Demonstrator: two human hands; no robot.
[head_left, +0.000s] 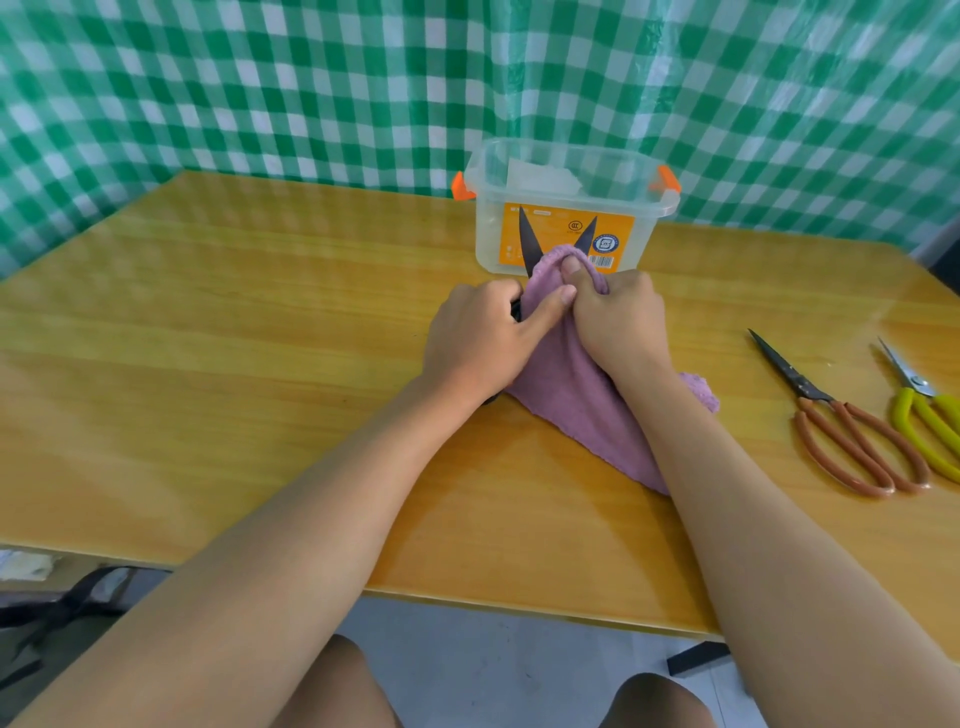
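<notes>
Purple cloth (566, 395) lies on the wooden table (208, 364), its near corner trailing toward the table edge. Over it, the left hand (475, 338) curls round the handles of the black scissors (529, 244), thumb laid along the cloth. The right hand (618, 317) pinches a fold of cloth over one blade. Both blades stand apart, pointing at the clear box (566, 208) just beyond. Two more scissors (841, 431) rest well to the right.

A purple cloth (566, 384) is lying rumpled on the tabletop (260, 338), wrapping open dark-bladed scissors (529, 244) whose tips are pointing away.
</notes>
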